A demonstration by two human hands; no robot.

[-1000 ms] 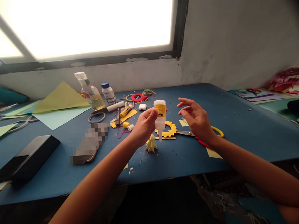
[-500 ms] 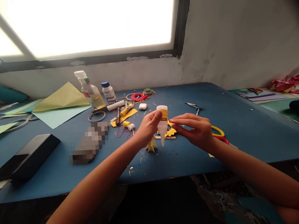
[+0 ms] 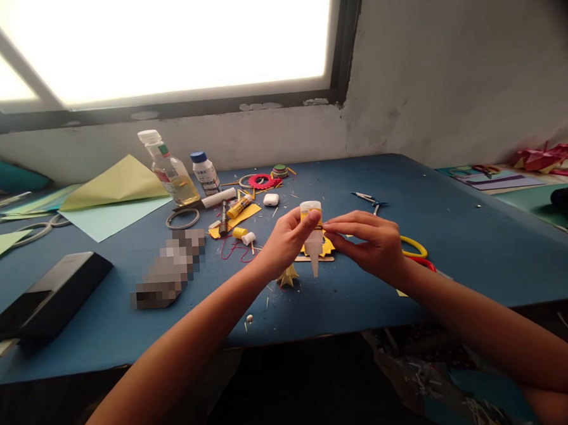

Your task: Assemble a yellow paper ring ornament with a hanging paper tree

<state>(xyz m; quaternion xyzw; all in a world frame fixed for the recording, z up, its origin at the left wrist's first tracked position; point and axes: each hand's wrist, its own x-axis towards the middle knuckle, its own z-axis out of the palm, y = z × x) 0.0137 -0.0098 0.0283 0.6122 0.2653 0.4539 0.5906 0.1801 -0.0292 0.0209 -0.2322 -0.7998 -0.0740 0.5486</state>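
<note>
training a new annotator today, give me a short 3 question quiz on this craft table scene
1. True or false: the glue bottle is held with its nozzle pointing down.
2. Which hand has its grip around the glue bottle's body? A) left hand B) right hand C) neither
3. Fill in: the small folded paper tree under the left hand is ____ in colour.

Key
1. True: the white nozzle tip points at the blue table.
2. A: the left hand wraps the bottle, while the right hand's fingertips meet it at the yellow label.
3. Yellow.
</note>
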